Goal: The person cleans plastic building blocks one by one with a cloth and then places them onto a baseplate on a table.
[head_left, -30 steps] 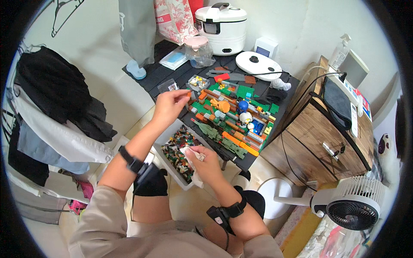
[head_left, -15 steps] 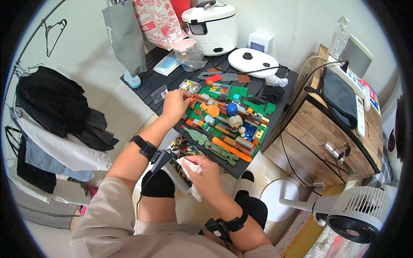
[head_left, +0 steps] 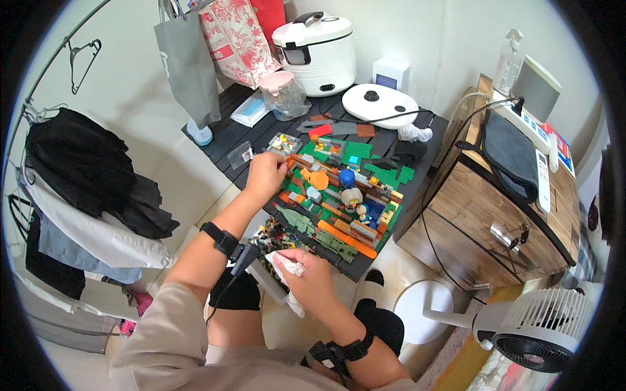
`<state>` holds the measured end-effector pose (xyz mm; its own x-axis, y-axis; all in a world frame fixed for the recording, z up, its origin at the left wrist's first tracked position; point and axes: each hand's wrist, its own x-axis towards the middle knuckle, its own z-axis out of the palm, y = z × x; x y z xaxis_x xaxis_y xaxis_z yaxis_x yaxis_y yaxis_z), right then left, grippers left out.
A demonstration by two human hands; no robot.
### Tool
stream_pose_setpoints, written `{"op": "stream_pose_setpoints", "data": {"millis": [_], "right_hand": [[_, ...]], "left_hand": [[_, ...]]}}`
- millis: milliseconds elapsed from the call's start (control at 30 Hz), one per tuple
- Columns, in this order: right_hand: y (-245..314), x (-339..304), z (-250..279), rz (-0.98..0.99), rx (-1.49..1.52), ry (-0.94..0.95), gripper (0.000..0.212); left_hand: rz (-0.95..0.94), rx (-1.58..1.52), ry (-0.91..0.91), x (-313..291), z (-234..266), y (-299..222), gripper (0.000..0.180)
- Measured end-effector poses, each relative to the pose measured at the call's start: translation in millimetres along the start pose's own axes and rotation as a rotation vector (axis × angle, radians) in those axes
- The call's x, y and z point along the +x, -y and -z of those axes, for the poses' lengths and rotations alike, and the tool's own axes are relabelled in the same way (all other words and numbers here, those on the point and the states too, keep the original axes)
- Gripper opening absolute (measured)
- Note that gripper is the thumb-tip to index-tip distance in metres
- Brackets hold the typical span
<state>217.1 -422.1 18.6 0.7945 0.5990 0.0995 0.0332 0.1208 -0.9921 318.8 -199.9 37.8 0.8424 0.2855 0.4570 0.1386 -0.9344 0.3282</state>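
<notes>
My left hand [head_left: 264, 177] reaches to the left end of a building-brick model [head_left: 339, 195]. Its thumb and fingers are closed at the model's brown and orange edge; what they pinch is hidden. The model has a green base, brown and grey rows, and blue, orange and grey round pieces on top. In my right hand [head_left: 312, 277] is a crumpled white tissue [head_left: 287, 264], held low in front of the table. A bin of loose mixed bricks [head_left: 277, 234] sits below the table edge, partly behind that hand. Long green brick pieces [head_left: 316, 231] lie along the model's near side.
On the black slatted table [head_left: 231, 140] stand a white rice cooker [head_left: 316, 55] and a white round-ended appliance [head_left: 378, 104]. Small clear trays [head_left: 285, 143] of pieces lie beyond my left hand. A wooden cabinet [head_left: 482, 202] and a white fan [head_left: 541, 326] are at right.
The view has shifted slightly, so the table's far side appears lower. My left hand stays at the model's left end; my right hand still holds the tissue.
</notes>
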Motion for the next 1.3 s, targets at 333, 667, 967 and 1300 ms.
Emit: {"op": "stream_pose_setpoints", "data": {"millis": [333,667,967,1300], "right_hand": [[-0.4,1.4,-1.0,0.027,0.011,-0.011,0.019],[-4.3,6.8,-7.4,0.069,-0.029,-0.046,0.019],[-30.3,11.1,-24.2,0.022,-0.097,0.041,0.017],[-36.3,23.2,-48.8,-0.027,-0.354,0.115,0.021]], "left_hand": [[-0.118,0.126,0.046,4.6,-3.4,4.2,0.017],[-0.020,0.158,0.247,4.6,22.8,-17.1,0.034],[-0.229,-0.197,-0.196,-9.5,52.9,2.6,0.016],[0.362,-0.456,-0.517,-131.0,94.1,114.9,0.012]]}}
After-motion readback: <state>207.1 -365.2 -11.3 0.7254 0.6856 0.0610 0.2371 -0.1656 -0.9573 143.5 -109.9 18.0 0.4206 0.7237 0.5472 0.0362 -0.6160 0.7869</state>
